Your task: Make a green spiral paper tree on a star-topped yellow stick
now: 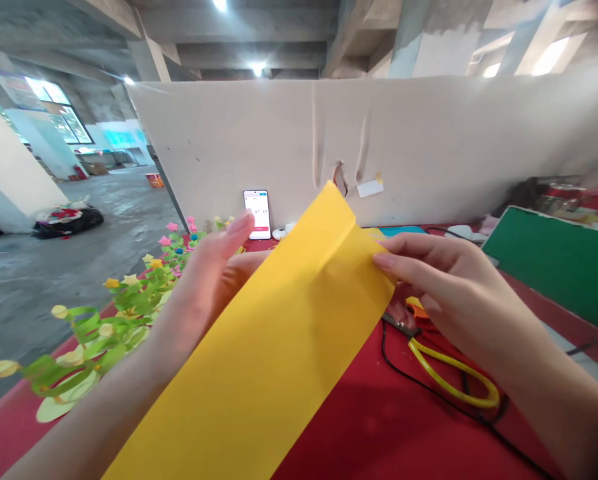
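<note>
A long sheet of yellow paper (273, 347) stretches diagonally up in front of me, with a crease and a bent corner at its top end. My right hand (439, 267) pinches the paper's right edge between thumb and fingers. Left of the sheet, my left hand (213, 273) has its thumb raised, apart from the paper. Its other fingers run behind the sheet and are mostly hidden, so whether they touch it cannot be seen. Below the paper lies a red tabletop (349, 433).
Paper flowers and stars on green strips (139, 320) line the table's left side. A phone (261, 223) leans upright against a white partition (239, 140). At right are a yellow cable loop (453, 360), a black cord (429, 387) and a green board (553, 267).
</note>
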Motion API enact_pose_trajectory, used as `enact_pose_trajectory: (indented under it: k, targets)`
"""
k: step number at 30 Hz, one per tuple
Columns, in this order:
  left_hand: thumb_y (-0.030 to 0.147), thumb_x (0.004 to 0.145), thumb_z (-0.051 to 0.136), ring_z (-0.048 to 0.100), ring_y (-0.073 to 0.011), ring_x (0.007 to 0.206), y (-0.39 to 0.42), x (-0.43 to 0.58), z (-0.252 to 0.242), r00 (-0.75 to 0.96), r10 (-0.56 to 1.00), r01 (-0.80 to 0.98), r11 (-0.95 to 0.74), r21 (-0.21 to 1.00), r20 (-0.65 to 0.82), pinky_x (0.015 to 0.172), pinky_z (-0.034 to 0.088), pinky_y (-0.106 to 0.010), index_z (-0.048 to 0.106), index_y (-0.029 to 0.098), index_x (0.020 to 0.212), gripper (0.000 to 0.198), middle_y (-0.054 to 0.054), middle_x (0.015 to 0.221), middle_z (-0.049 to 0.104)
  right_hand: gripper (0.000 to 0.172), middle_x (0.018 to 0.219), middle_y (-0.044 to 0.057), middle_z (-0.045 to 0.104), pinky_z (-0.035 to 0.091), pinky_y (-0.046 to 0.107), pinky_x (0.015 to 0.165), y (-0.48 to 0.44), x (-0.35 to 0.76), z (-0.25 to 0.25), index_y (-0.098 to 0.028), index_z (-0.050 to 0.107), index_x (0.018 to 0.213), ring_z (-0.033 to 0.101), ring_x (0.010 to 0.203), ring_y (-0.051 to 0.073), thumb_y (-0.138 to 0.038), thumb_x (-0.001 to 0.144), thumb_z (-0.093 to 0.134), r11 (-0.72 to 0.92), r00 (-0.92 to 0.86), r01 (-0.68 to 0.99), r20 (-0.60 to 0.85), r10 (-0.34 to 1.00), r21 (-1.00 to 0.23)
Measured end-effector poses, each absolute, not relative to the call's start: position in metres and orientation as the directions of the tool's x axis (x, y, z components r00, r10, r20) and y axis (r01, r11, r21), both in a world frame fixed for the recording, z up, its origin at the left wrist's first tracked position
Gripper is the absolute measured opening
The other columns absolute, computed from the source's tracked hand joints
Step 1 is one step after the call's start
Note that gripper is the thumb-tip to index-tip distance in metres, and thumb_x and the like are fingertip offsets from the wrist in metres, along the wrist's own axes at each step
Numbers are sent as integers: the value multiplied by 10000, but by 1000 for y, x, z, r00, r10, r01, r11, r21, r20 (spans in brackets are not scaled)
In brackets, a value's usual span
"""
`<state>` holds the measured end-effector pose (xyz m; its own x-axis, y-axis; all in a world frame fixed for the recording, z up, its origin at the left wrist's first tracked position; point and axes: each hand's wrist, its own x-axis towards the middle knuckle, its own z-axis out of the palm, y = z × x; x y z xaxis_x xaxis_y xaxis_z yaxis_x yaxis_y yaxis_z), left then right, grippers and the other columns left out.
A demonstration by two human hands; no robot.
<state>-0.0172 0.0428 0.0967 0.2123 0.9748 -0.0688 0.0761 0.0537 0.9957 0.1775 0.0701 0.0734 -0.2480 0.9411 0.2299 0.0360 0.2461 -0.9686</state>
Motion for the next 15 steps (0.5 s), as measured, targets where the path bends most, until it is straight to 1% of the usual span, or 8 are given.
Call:
enact_pose_trajectory:
  k: [1, 3, 5, 7, 8, 10, 13, 15]
  targets:
    - [675, 748, 283, 651, -208, 625, 42, -20, 98, 260, 956, -25, 149, 989, -137, 399, 421, -220, 657, 206, 886, 616, -51, 668, 672, 151, 592, -9, 533, 391, 182, 374, 71, 178, 73, -228, 625, 738, 493, 434, 80, -359, 795, 575, 241, -250, 24, 228, 941, -970]
    - [579, 625, 571, 651, -204, 567, 42, -25, 99, 290, 931, -134, 267, 954, -220, 413, 443, -226, 653, 243, 890, 436, -11, 633, 679, 124, 605, -8, 536, 388, 180, 371, 73, 178, 72, -234, 632, 750, 490, 437, 79, -341, 790, 583, 229, -254, -5, 222, 941, -974]
    - [430, 522, 723, 643, -191, 512, 43, -30, 100, 193, 945, -80, 284, 955, -265, 428, 468, -238, 641, 263, 886, 408, 31, 623, 681, 98, 617, -11, 543, 393, 174, 380, 74, 178, 71, -238, 633, 736, 489, 444, 74, -312, 786, 593, 218, -264, -25, 217, 940, -976]
    - [393, 514, 741, 657, -206, 556, 45, -34, 101, 68, 936, -22, 346, 938, -344, 448, 489, -252, 630, 259, 906, 429, 36, 667, 690, 114, 631, -14, 550, 397, 167, 404, 74, 177, 71, -232, 628, 704, 484, 463, 66, -298, 789, 592, 222, -274, -44, 225, 935, -974]
    - [398, 534, 729, 665, -220, 598, 45, -35, 102, 32, 923, -26, 383, 923, -382, 463, 499, -262, 625, 255, 930, 434, 27, 703, 696, 126, 640, -14, 552, 399, 162, 418, 74, 177, 71, -229, 626, 690, 481, 479, 63, -295, 792, 590, 227, -277, -51, 232, 932, -973]
    - [408, 562, 707, 670, -244, 655, 45, -36, 103, 26, 904, -85, 427, 900, -426, 483, 513, -285, 614, 255, 986, 460, 6, 769, 704, 135, 654, -16, 555, 403, 153, 446, 74, 176, 71, -231, 627, 682, 483, 518, 64, -289, 796, 586, 239, -276, -64, 247, 929, -969]
    - [423, 574, 692, 667, -252, 623, 47, -36, 101, 65, 907, -142, 421, 896, -416, 463, 513, -303, 610, 265, 1014, 474, -12, 788, 708, 106, 664, -20, 565, 415, 152, 468, 75, 176, 72, -249, 645, 706, 495, 552, 72, -288, 790, 592, 241, -273, -64, 249, 929, -968]
    - [430, 607, 665, 663, -237, 586, 48, -36, 100, 40, 929, -103, 370, 923, -368, 428, 497, -278, 628, 246, 980, 418, -21, 752, 707, 88, 671, -17, 568, 419, 165, 467, 77, 176, 72, -256, 654, 732, 501, 546, 78, -299, 782, 597, 229, -269, -62, 237, 934, -972]
